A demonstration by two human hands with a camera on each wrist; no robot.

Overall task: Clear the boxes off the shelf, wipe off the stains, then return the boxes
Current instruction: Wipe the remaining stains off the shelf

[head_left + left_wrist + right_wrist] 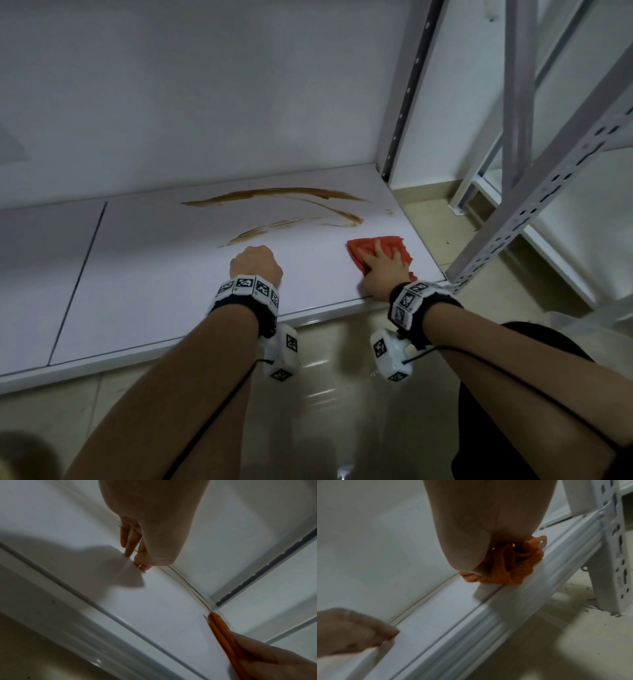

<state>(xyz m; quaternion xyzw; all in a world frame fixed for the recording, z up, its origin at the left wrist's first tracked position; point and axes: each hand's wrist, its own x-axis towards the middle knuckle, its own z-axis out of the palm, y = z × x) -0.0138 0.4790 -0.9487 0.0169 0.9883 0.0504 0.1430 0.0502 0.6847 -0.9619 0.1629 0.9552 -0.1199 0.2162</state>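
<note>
The white shelf (154, 274) carries no boxes in any view. Long brown stain streaks (274, 195) curve across its back right part, with a lower streak (291, 224) nearer me. My right hand (382, 270) presses a red-orange cloth (354, 246) flat on the shelf's front right corner with its fingers spread; the cloth (513, 572) bunches under the palm at the front lip. My left hand (255, 263) rests on the shelf just below the lower streak. Its fingers are curled and hold nothing, and the fingertips (127, 554) touch the surface.
A perforated white upright (534, 192) stands at the shelf's front right corner and another (407, 85) at the back right. A further rack (517, 102) sits to the right. A seam (82, 274) splits the shelf boards. Beige tiled floor (342, 377) lies below.
</note>
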